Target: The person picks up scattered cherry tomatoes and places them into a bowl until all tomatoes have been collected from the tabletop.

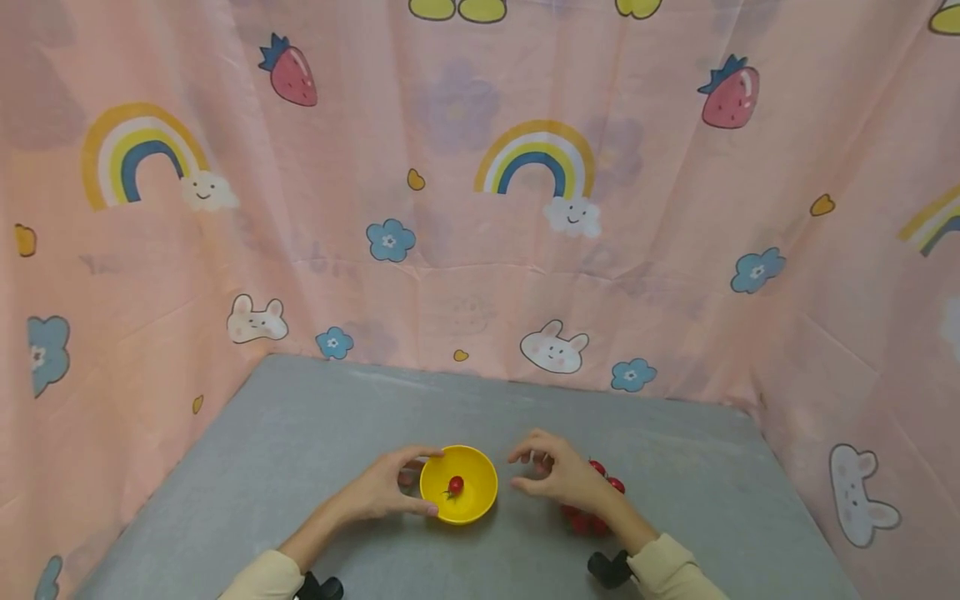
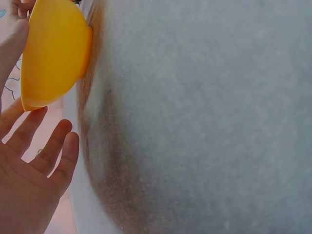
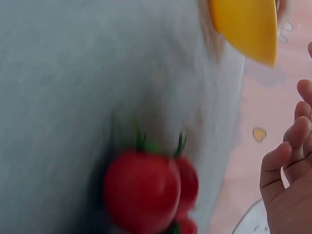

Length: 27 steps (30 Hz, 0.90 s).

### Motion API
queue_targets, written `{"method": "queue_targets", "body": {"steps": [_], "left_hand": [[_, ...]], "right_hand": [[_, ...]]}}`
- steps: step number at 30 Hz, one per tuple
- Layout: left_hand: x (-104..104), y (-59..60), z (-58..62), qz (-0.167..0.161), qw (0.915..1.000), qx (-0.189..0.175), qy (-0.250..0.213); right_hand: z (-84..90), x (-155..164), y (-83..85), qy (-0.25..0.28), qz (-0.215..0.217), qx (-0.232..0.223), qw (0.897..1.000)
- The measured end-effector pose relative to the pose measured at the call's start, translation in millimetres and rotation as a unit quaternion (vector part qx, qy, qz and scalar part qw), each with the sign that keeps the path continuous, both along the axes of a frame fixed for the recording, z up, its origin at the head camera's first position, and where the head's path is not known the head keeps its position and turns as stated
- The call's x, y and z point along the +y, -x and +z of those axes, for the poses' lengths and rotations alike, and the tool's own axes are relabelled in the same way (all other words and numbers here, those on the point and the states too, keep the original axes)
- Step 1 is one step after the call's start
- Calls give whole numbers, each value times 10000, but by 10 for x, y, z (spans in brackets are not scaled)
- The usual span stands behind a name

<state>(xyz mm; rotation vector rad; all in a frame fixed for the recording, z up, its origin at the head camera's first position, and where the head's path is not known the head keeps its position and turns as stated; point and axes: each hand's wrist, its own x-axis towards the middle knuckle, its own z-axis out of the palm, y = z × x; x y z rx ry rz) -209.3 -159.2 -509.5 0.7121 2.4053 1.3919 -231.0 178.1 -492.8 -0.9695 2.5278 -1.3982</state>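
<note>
A small yellow bowl (image 1: 480, 492) stands on the grey table, and a single cherry tomato (image 1: 456, 484) with a green stem lies inside it. My left hand (image 1: 386, 486) holds the bowl from its left side, thumb at the near rim and a finger at the far rim; the other fingers spread below it in the left wrist view. To the right of the bowl, my right hand (image 1: 562, 475) hovers with fingers loosely bent and nothing between them. Beneath the right forearm lies a group of red cherry tomatoes (image 3: 141, 190) with green stems, partly hidden by the arm in the head view.
The grey tabletop (image 1: 337, 417) extends around the bowl. A pink printed curtain (image 1: 450, 308) hangs along its back and sides. Dark wrist-worn devices (image 1: 609, 570) show below each sleeve.
</note>
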Motion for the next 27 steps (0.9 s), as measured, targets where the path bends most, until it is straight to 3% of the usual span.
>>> {"method": "queue_targets", "body": {"steps": [12, 20, 27], "left_hand": [[-3, 13, 0, -67, 10000, 20, -28], [1, 8, 4, -134, 9998, -3, -144], [1, 13, -4, -105, 9999, 49, -52]], "right_hand": [[-14, 709, -88, 345, -207, 407, 9984], [-11, 1189, -204, 87, -824, 441, 9956], [-20, 1452, -304, -202, -995, 743, 9921]]}}
